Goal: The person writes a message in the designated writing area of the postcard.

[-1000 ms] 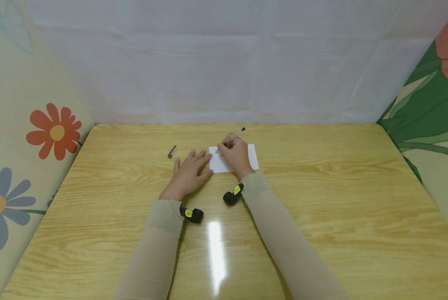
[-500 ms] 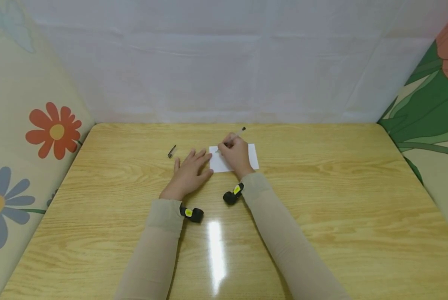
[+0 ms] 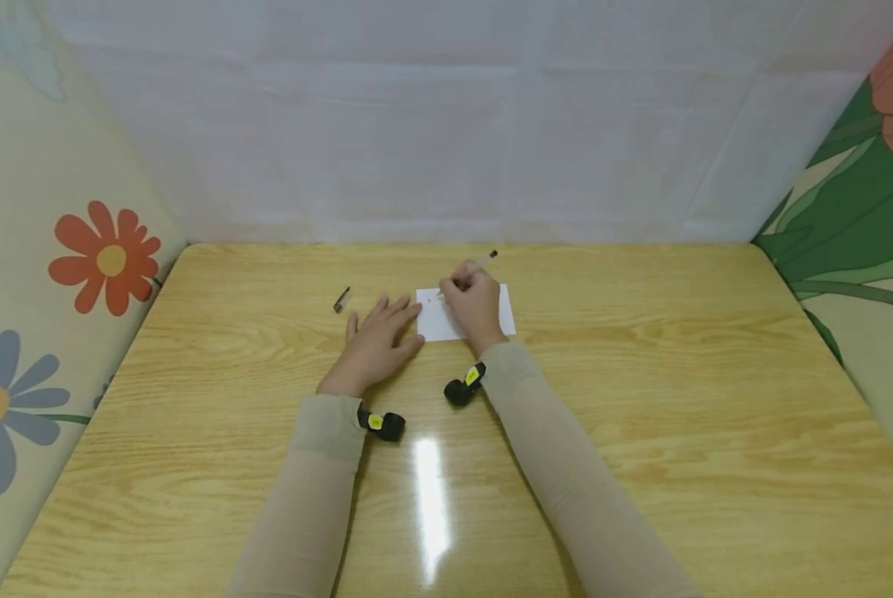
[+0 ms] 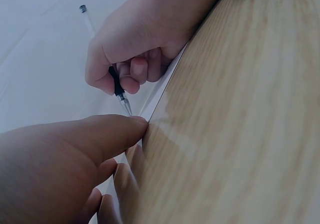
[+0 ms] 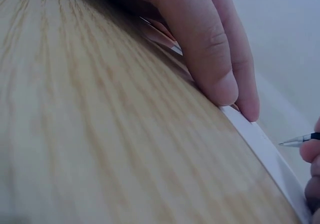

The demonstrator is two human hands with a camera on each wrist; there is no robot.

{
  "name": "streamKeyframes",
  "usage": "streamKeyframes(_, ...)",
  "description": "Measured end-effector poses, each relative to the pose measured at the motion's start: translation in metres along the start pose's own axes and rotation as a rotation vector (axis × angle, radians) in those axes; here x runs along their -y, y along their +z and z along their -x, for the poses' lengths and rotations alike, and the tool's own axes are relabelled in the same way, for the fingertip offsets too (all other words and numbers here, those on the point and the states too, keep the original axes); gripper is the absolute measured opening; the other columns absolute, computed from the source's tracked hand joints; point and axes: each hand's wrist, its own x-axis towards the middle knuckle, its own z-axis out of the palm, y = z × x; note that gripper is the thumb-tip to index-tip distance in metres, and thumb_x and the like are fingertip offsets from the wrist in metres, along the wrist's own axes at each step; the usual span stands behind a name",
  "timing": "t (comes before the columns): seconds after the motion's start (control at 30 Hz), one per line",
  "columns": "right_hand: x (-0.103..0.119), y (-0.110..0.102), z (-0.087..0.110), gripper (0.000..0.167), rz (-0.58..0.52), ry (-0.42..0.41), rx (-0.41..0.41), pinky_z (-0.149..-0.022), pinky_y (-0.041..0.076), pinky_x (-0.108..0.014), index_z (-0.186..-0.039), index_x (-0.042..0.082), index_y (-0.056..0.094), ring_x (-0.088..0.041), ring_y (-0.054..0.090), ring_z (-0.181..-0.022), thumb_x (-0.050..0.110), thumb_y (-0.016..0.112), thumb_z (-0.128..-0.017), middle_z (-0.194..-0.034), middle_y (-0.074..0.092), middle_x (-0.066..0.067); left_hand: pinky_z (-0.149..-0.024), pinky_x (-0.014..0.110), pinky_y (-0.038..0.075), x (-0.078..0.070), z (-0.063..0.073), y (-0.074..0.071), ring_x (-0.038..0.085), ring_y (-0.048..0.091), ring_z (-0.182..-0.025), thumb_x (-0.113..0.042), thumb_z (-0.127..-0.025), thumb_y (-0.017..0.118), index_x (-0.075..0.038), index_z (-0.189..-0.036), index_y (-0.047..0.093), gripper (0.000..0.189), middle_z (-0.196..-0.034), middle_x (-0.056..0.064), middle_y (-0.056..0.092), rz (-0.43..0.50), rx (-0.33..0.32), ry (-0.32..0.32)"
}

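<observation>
A small white sheet of paper [image 3: 439,325] lies on the wooden table, with a small dark mark near its upper left corner. My right hand [image 3: 476,307] pinches a gel pen [image 3: 483,262] with a clear barrel and black grip; in the left wrist view the pen's metal tip [image 4: 125,104] points down toward the paper. My left hand [image 3: 375,345] lies spread flat, its thumb and a fingertip on the paper's left edge. In the right wrist view these left fingers [image 5: 215,59] press the sheet's corner. Left of them lies the pen cap [image 3: 342,300].
The wood-grain table [image 3: 678,399] reaches to a white cloth backdrop [image 3: 416,149] behind. Flower-painted panels [image 3: 110,262] stand along both sides. Black wrist cameras [image 3: 464,386] sit on the inner side of each wrist.
My right hand with the pen has shifted slightly right and up, uncovering a small dark mark on the paper. The left hand and the cap stay in place.
</observation>
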Motion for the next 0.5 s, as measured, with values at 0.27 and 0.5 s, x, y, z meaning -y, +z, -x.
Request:
streamKeyframes(0.27,-0.001,-0.001,0.0,0.011,0.01,0.001,0.031,-0.06,0.048,-0.023,-0.078,0.005,0.063,-0.014,0.057,-0.063,0.008,0.066,-0.089,-0.071,0.061,-0.005,-0.116,0.067,-0.014,-0.0009,-0.001,0.0003,0.033,0.003,-0.156,-0.038,-0.105,0.052,-0.017,-0.159,0.035,0.06,-0.168,0.006,0.02,-0.003,0.004,0.001)
streamKeyframes(0.5,-0.0011,-0.0022,0.0005,0.011,-0.003,-0.012,0.055,-0.06,0.049,-0.024,-0.079,0.005,0.064,-0.015,0.058,-0.064,0.008,0.065,-0.089,-0.071,0.062,-0.006,-0.116,0.067,-0.013,-0.0023,-0.0005,0.0,0.033,0.003,-0.156,-0.038,-0.106,0.052,-0.017,-0.159,0.035,0.06,-0.168,0.007,0.02,-0.009,0.006,-0.002)
